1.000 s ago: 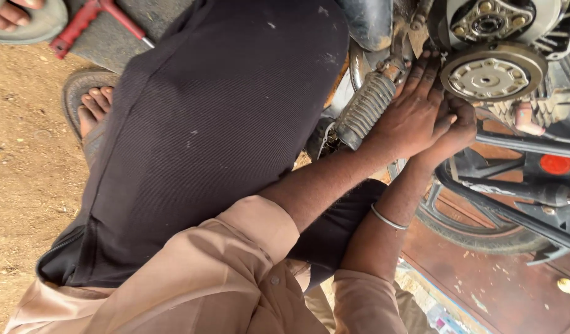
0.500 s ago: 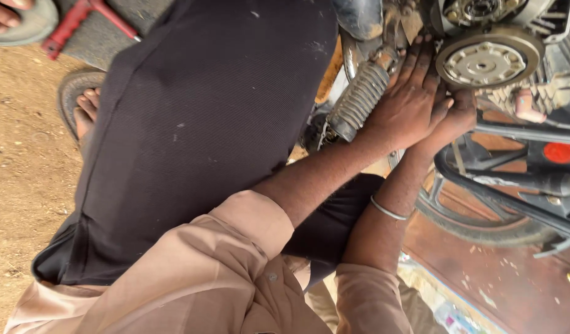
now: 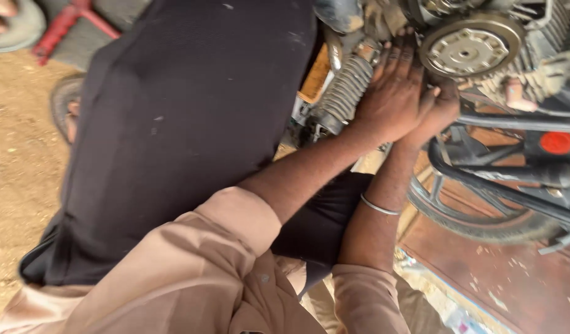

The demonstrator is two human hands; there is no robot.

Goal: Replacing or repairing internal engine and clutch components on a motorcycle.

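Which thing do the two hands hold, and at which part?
It cannot be told: left hand covers right hand, both pressed below the round engine cover.

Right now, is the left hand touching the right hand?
Touching. The head view shows the left hand laid over the right hand, no gap between them, just below the round engine cover.

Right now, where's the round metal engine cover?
In the head view, the round metal engine cover sits at the upper right, just right of the left hand and above the right hand, with the ribbed rubber boot further left.

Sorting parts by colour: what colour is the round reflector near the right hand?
Red reflector, clearest in the head view.
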